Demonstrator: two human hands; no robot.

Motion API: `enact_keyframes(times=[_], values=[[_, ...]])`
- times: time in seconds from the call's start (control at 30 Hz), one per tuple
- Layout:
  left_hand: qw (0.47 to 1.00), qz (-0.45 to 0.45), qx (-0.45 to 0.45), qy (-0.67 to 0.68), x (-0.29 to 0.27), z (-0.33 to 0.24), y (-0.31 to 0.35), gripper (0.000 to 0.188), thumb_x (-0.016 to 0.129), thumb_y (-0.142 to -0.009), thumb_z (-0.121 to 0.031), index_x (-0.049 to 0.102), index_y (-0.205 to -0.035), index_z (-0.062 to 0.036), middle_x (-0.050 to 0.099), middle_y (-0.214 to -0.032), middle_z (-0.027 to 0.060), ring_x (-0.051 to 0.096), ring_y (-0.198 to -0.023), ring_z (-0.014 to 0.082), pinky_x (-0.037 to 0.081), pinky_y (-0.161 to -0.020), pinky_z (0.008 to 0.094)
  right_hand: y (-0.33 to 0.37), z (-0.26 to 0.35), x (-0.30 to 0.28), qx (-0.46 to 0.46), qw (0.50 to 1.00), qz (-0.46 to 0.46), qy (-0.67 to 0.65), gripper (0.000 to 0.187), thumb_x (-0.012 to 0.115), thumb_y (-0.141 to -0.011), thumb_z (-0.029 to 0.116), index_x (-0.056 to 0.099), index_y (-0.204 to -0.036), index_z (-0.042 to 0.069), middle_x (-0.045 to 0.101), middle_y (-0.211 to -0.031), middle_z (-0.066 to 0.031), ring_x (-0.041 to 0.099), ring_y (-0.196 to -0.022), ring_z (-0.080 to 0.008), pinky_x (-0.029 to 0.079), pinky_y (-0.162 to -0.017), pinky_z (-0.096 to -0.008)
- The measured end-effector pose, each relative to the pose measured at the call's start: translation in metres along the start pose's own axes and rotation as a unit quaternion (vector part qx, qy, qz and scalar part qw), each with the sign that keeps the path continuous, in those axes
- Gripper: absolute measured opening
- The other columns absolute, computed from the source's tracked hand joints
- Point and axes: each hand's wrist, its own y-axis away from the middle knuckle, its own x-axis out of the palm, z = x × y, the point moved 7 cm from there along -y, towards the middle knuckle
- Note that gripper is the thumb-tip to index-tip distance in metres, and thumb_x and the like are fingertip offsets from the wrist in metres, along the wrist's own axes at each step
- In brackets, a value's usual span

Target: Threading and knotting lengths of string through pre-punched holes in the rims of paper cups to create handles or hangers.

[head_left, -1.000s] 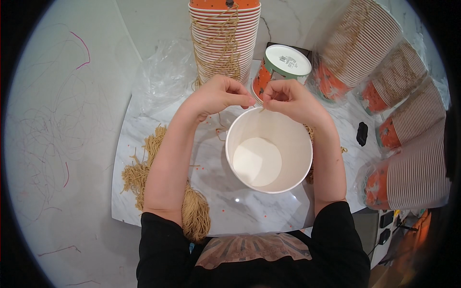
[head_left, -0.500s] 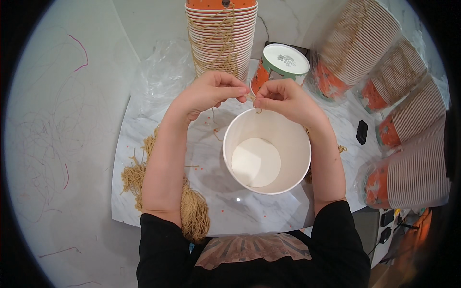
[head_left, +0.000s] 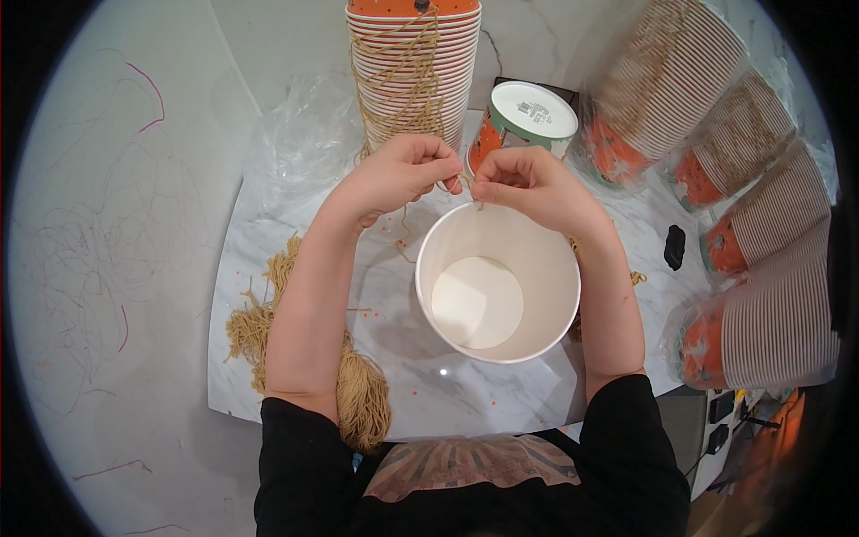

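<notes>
My left hand (head_left: 407,175) and my right hand (head_left: 528,186) meet above the far rim of a white paper bucket (head_left: 546,268), its open mouth facing me. Both hands are closed in pinches on a thin tan string (head_left: 466,182), and a short end of it hangs over the bucket's rim below my right fingertips. Another strand (head_left: 404,240) trails down from my left hand to the bucket's left side. A bundle of tan string (head_left: 362,398) lies by my left forearm, partly under it. More loose string (head_left: 250,327) spreads out on its other side.
A tall stack of paper buckets (head_left: 412,80) draped with string stands at the back. Beside it is a green and orange bucket with a white lid (head_left: 534,109). Plastic-wrapped bucket stacks (head_left: 752,206) line the right. A clear plastic bag (head_left: 309,134) and a small black object (head_left: 675,247) rest on the marble-patterned table (head_left: 483,403).
My left hand has shifted very slightly, and the strand below it hangs a little differently. My right hand and the bucket stay almost in place.
</notes>
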Motion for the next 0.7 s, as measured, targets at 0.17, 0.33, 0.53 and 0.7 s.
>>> enact_keyframes(times=[0.17,0.33,0.53,0.7], values=[[1.0,0.011,0.002,-0.007,0.004,0.001,0.0,0.018,0.06,-0.1,-0.027,0.066,-0.096,-0.0105,0.063,-0.081,-0.0055,0.04,-0.063,0.0014,0.034,-0.056,0.0187,0.0,0.002,-0.001,-0.009,1.0,0.005,0.018,0.014,0.07,-0.091,0.013,0.067,-0.086,0.0,0.066,-0.078,0.0001,0.059,-0.072,-0.0057,0.047,-0.066,-0.0226],[1.0,0.003,-0.007,-0.007,0.005,0.007,-0.002,0.023,0.055,-0.103,-0.029,0.062,-0.091,-0.0109,0.056,-0.079,-0.0072,0.039,-0.065,0.0015,0.033,-0.056,0.0193,-0.001,0.002,0.0,-0.009,1.0,0.011,0.02,0.013,0.07,-0.09,0.012,0.066,-0.085,0.001,0.066,-0.077,-0.0001,0.059,-0.071,-0.0055,0.047,-0.065,-0.0228],[0.951,-0.094,0.214,-0.203,0.01,-0.014,-0.005,0.022,0.052,-0.104,-0.022,0.056,-0.093,-0.0025,0.056,-0.077,0.0033,0.051,-0.07,0.013,0.045,-0.066,0.0291,0.0,0.0,-0.004,-0.003,1.0,0.011,0.017,0.013,0.069,-0.09,0.01,0.065,-0.083,0.001,0.066,-0.075,-0.0001,0.058,-0.07,-0.005,0.046,-0.064,-0.0224],[0.921,-0.12,0.27,-0.253,0.011,-0.016,-0.006,0.015,0.053,-0.102,-0.016,0.055,-0.098,-0.0018,0.056,-0.081,0.0061,0.055,-0.077,0.015,0.047,-0.071,0.0312,-0.003,-0.005,-0.007,-0.008,1.0,0.009,0.01,0.011,0.069,-0.09,0.008,0.064,-0.083,0.0,0.066,-0.076,0.0004,0.058,-0.07,-0.0046,0.046,-0.063,-0.0224]])
